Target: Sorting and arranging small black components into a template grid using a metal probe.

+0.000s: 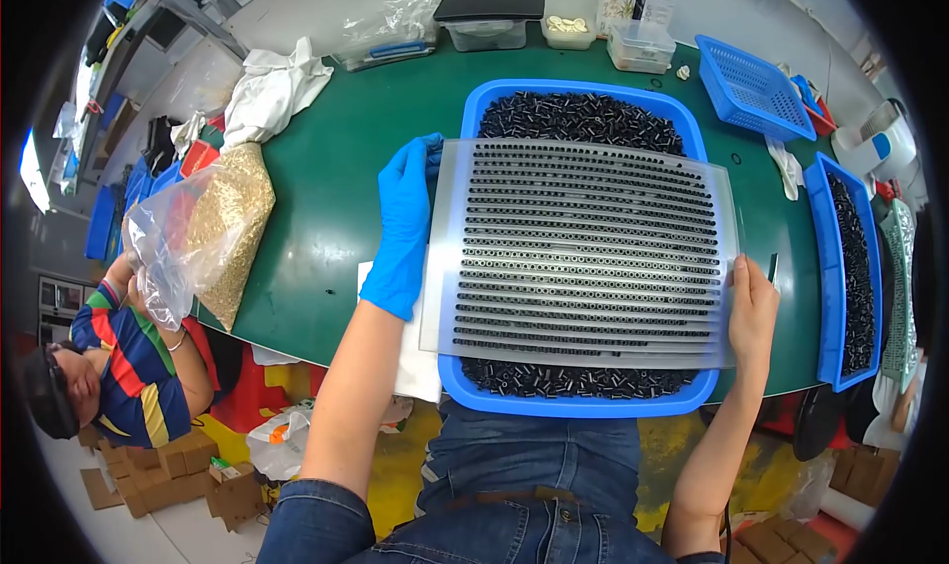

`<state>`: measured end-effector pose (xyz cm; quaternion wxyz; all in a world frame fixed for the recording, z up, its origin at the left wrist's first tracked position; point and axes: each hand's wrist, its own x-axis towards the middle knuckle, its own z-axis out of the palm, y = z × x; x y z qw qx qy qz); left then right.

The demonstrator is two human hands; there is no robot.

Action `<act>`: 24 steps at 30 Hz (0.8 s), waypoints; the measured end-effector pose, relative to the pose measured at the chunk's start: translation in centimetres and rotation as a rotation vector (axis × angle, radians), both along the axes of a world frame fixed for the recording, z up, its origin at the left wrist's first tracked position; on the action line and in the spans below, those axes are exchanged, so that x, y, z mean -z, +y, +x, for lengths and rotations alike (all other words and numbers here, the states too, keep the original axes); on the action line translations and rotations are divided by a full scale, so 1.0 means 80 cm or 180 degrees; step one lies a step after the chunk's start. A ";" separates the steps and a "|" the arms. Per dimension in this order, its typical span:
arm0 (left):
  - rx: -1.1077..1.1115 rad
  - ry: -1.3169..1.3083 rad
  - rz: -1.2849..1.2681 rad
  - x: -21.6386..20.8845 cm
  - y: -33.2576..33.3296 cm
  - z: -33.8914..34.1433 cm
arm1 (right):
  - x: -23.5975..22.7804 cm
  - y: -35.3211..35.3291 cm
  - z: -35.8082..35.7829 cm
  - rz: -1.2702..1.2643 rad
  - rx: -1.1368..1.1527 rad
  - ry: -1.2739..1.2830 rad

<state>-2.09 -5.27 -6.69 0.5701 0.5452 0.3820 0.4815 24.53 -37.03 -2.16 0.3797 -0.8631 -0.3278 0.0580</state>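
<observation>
A clear plastic sorting plate [583, 253] with many rows of small black cylindrical parts lies over a blue tray [474, 104] heaped with the same black parts. My left hand [403, 223], in a blue glove, grips the plate's left edge. My right hand [751, 307], bare, holds the plate's right edge near its lower corner. The plate sits flat across the tray, covering most of it.
A plastic bag of small tan parts [222, 228] lies at left on the green table [316, 208]. Another blue tray of black parts [850, 267] and an empty blue basket [753, 85] sit at right. Clear containers line the far edge. A person in a striped shirt [138, 361] sits at lower left.
</observation>
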 end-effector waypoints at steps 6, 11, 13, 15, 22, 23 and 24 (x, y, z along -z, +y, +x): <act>0.0155 0.0673 -0.0694 -0.031 0.044 0.022 | -0.004 0.004 -0.002 -0.0124 -0.0001 -0.0193; 0.0003 0.1037 0.0177 0.000 0.049 0.027 | 0.002 0.005 -0.003 -0.0246 0.0171 -0.0097; 0.0054 0.0864 0.0376 0.001 0.044 0.025 | 0.004 0.005 -0.002 -0.0307 0.0207 -0.0074; 0.0173 0.1000 0.0258 -0.015 0.030 0.027 | 0.002 0.003 -0.002 -0.0243 0.0208 0.0127; 0.0776 0.1164 0.0124 -0.030 0.023 0.024 | 0.010 -0.002 0.004 0.0005 0.0177 0.0527; 0.0764 0.1078 0.0074 -0.032 0.022 0.026 | 0.009 -0.001 0.005 -0.0012 0.0193 0.0514; 0.0802 0.1005 0.0058 -0.038 0.021 0.025 | 0.007 0.002 0.004 -0.0016 0.0160 0.0527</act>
